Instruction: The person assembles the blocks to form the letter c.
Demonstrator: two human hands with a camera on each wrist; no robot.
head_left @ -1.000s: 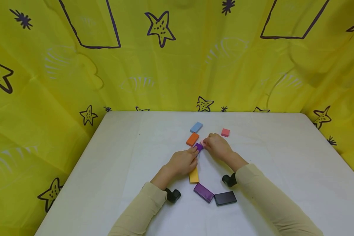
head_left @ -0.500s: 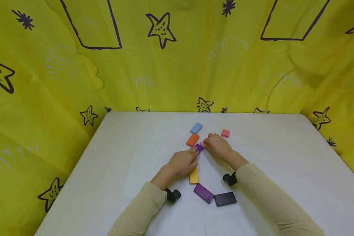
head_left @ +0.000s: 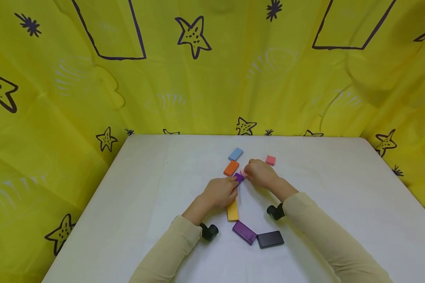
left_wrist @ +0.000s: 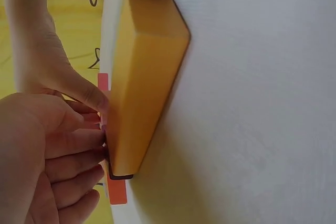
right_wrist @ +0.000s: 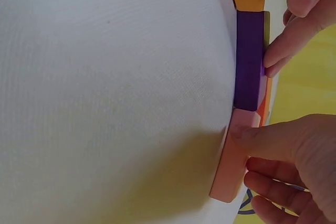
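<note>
My left hand (head_left: 218, 192) reaches over the yellow-orange block (head_left: 232, 212), and its fingertips rest on the top of a bright purple block (right_wrist: 249, 59). The fingers look nearly straight in the right wrist view. With my right hand (head_left: 262, 174) I pinch a pink block (right_wrist: 228, 167), the thumb on its near face and the fingers behind it. One end of the pink block meets the end of the purple one. Yellow-orange, purple and pink blocks form a bent line on the white table (head_left: 156, 243).
Just beyond the hands lie an orange block (head_left: 231, 168) and a light blue block (head_left: 235, 154). A small coral block (head_left: 270, 160) sits to the far right of them. Nearer me, a dark purple block (head_left: 244, 232) and a black block (head_left: 270, 239) continue the line.
Both hands stay nearly in place, with the left hand shifting very slightly. The blocks keep their arrangement; the whole view drifts a little downward.
</note>
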